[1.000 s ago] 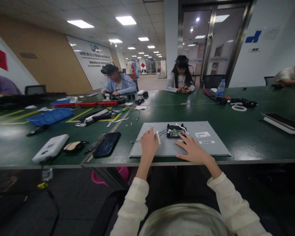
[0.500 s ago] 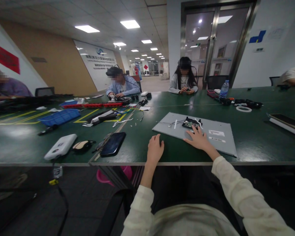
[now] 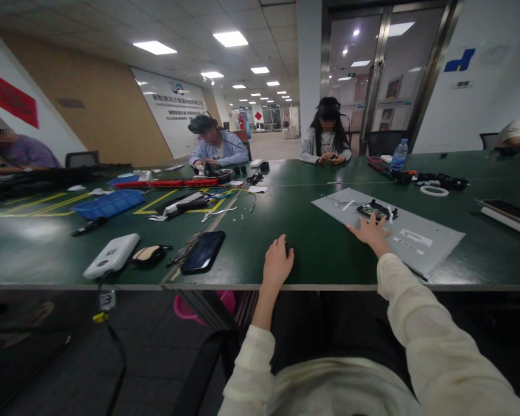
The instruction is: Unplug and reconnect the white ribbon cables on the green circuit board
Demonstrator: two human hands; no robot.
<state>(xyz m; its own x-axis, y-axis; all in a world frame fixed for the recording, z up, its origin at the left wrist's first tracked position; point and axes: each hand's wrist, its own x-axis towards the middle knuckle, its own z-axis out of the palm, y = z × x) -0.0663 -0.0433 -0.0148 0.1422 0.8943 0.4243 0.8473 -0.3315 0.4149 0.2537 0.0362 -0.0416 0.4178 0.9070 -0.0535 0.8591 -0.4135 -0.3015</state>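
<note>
My right hand (image 3: 374, 234) lies with spread fingers on a flat grey panel (image 3: 433, 240), its fingertips at the near edge of a small black-framed circuit board (image 3: 376, 211). White tape strips and thin wires lie around the board. Two white labels (image 3: 415, 237) are on the panel's right part. To the left, my left hand (image 3: 278, 261) rests on the green tabletop (image 3: 312, 254), holding nothing, with its thumb apart from its loosely bent fingers. A dark phone (image 3: 203, 252) lies left of that hand.
A white device (image 3: 111, 256) with a strap and a beige-black pouch (image 3: 151, 254) lie left. Further back are a blue tray (image 3: 109, 205) and red strips (image 3: 167, 183). A bottle (image 3: 399, 155) and white ring (image 3: 434, 190) lie right. Co-workers sit across the table.
The grey panel, with the circuit board on it, has slid right and turned on the table. My right hand has moved right with it. The left hand has stayed nearly in place.
</note>
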